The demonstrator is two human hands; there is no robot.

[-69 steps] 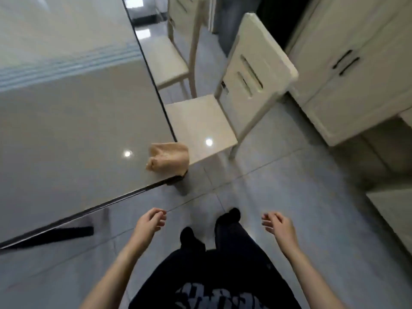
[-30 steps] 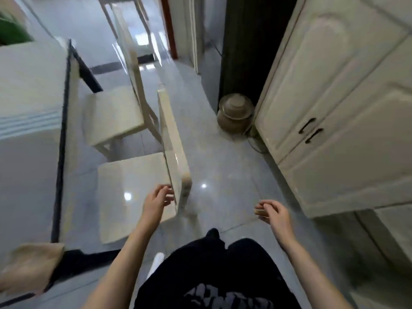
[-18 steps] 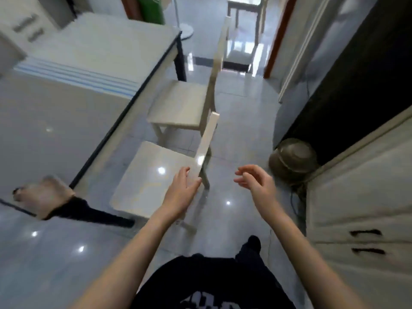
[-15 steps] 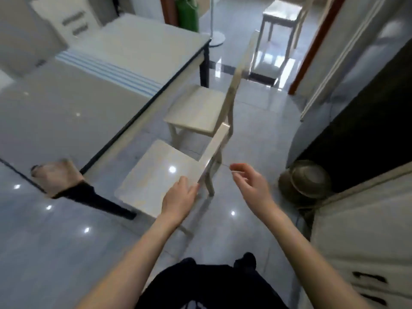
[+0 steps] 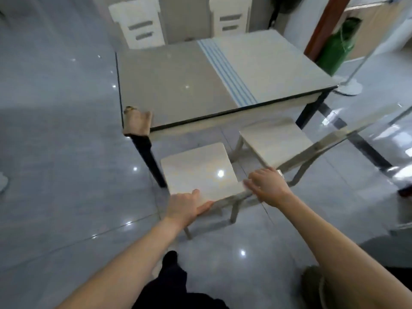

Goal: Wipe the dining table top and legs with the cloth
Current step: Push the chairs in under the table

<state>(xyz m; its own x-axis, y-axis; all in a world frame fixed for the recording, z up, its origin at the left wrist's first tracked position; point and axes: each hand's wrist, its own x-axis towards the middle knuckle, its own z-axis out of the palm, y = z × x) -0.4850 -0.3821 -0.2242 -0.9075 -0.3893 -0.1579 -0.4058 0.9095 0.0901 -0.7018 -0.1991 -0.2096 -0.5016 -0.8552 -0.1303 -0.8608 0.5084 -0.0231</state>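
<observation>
The dining table [image 5: 178,90] stands ahead, its glossy top grey on the left and white with blue stripes on the right. A tan cloth [image 5: 137,122] lies draped over the near left corner, above a black table leg [image 5: 149,157]. In front of the table stands a cream chair [image 5: 198,170] with its back towards me. My left hand [image 5: 187,208] grips the left end of the chair's back rail. My right hand [image 5: 265,186] curls over the right end of the same rail. Neither hand touches the cloth.
A second cream chair [image 5: 274,141] stands just to the right, partly under the table. Two more chairs [image 5: 140,27] [image 5: 231,18] stand at the far side. A fan base [image 5: 347,86] and a green object [image 5: 334,47] are far right. A round pot [image 5: 312,284] sits by my right arm.
I have turned from the table's corner to face its long side. Both hands, empty before, have come onto the near chair's back rail. The cloth has stayed on the corner.
</observation>
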